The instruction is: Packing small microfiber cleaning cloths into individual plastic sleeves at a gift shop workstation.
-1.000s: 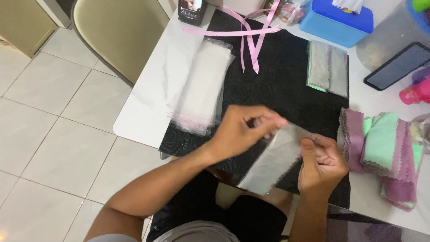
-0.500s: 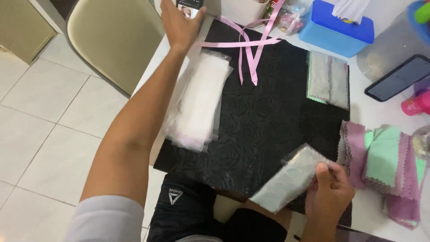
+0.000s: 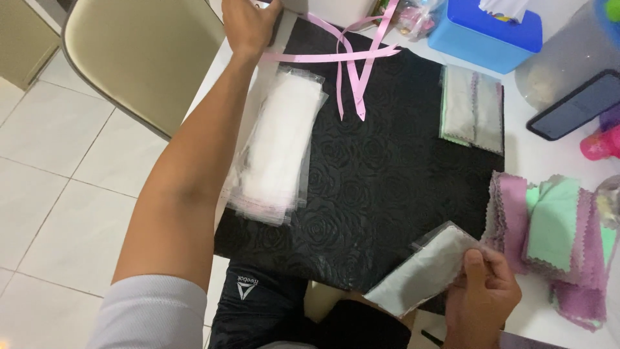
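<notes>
My right hand (image 3: pixel 481 297) grips a clear plastic sleeve with a grey cloth inside (image 3: pixel 423 268) at the near edge of the black embossed mat (image 3: pixel 381 174). My left hand (image 3: pixel 248 22) is stretched to the far left corner of the table, closed over a small dark object that is mostly hidden. A stack of empty clear sleeves (image 3: pixel 278 148) lies on the mat beside my left forearm. Pink ribbons (image 3: pixel 349 61) lie crossed at the mat's far edge.
Two packed grey cloths (image 3: pixel 473 110) lie at the mat's far right. A pile of pink and green cloths (image 3: pixel 555 239) sits at right. A blue tissue box (image 3: pixel 484 32), a dark phone (image 3: pixel 575 105) and a beige chair (image 3: pixel 139 55) are around.
My left hand left the sleeve and reached out to the far left corner of the table. My right hand keeps the filled sleeve, now lower at the mat's near edge.
</notes>
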